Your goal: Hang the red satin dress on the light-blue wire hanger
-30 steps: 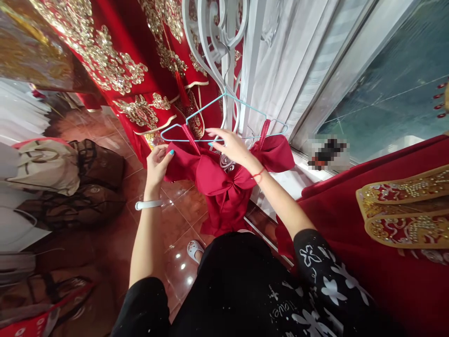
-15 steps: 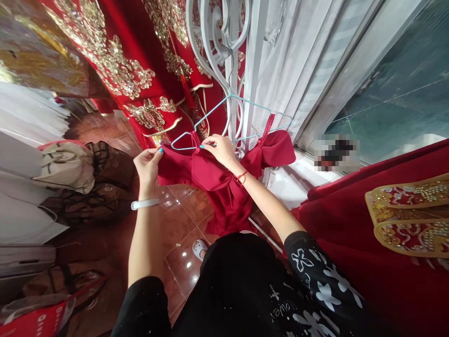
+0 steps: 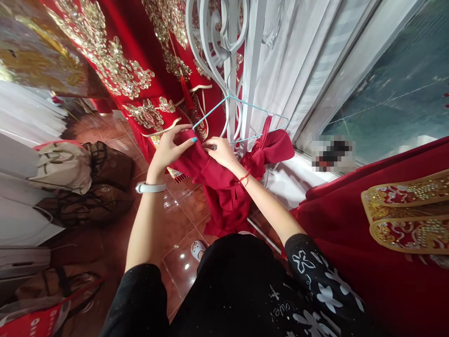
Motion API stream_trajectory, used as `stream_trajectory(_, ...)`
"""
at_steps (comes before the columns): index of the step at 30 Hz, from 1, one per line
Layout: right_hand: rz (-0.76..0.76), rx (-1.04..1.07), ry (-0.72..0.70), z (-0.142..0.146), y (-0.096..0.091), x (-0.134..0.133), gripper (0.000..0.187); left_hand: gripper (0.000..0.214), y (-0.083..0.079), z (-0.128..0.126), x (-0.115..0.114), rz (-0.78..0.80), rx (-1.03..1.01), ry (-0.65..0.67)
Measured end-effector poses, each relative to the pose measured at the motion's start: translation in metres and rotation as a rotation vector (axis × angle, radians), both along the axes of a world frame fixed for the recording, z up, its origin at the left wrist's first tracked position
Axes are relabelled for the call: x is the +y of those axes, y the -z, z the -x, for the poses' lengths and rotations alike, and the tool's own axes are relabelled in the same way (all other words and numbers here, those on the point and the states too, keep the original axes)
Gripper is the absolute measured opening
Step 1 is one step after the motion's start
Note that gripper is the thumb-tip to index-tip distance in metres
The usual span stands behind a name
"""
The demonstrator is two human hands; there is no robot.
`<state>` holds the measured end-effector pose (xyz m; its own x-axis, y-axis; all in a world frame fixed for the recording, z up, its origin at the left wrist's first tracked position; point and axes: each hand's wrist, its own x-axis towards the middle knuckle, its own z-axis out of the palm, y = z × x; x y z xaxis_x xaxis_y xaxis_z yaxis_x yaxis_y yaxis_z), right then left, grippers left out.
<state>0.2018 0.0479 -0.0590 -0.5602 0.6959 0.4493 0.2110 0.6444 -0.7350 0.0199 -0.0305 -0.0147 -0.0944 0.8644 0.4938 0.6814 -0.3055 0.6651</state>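
A dark red dress [image 3: 228,196] hangs from a light blue wire hanger [image 3: 242,104] hooked on a white scrolled metal rack [image 3: 224,42]. My left hand [image 3: 171,147] grips the dress's left shoulder fabric, bunched up against the hanger's left end. My right hand [image 3: 220,150] pinches the same fabric at the hanger's lower bar, right beside my left hand. The dress's right strap [image 3: 266,128] is still looped over the hanger, with a puffed sleeve [image 3: 277,147] below it.
Red garments with gold embroidery [image 3: 115,61] hang behind the rack. White curtains [image 3: 294,56] and a window [image 3: 393,89] are on the right. More red fabric with gold trim [image 3: 403,215] lies at the right. Bags [image 3: 80,173] sit on the tiled floor at the left.
My left hand has moved up and right, gathering the left shoulder of the dress toward my right hand at the hanger. The hanger's left end is now covered by fabric and hands.
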Motion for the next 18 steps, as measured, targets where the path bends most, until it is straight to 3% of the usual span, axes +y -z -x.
stream_trajectory(5,-0.040,0.068,-0.129,-0.026,-0.002,-0.001,0.031,0.039,0.009,-0.001,0.004,-0.013,0.129,-0.129)
stream_trajectory(7,-0.115,0.124,-0.093,-0.051,-0.003,0.000,0.033,0.036,0.014,-0.001,0.009,-0.028,0.137,-0.184)
stream_trajectory(9,-0.212,0.186,0.074,-0.090,-0.002,0.006,0.034,0.035,0.019,-0.002,0.012,-0.043,0.147,-0.227)
stream_trajectory(12,-0.293,0.211,0.493,-0.165,0.004,0.024,0.039,0.031,0.019,-0.011,0.007,-0.150,0.190,-0.252)
stream_trajectory(14,-0.284,0.105,0.622,-0.212,0.008,0.037,0.040,0.031,0.015,-0.028,0.005,-0.268,0.227,-0.261)
stream_trajectory(16,-0.212,-0.018,0.562,-0.246,0.010,0.047,0.041,0.031,0.011,-0.054,0.011,-0.323,0.281,-0.195)
stream_trajectory(18,-0.095,-0.093,0.407,-0.261,0.009,0.050,0.045,0.031,0.009,-0.085,0.031,-0.255,0.364,0.024)
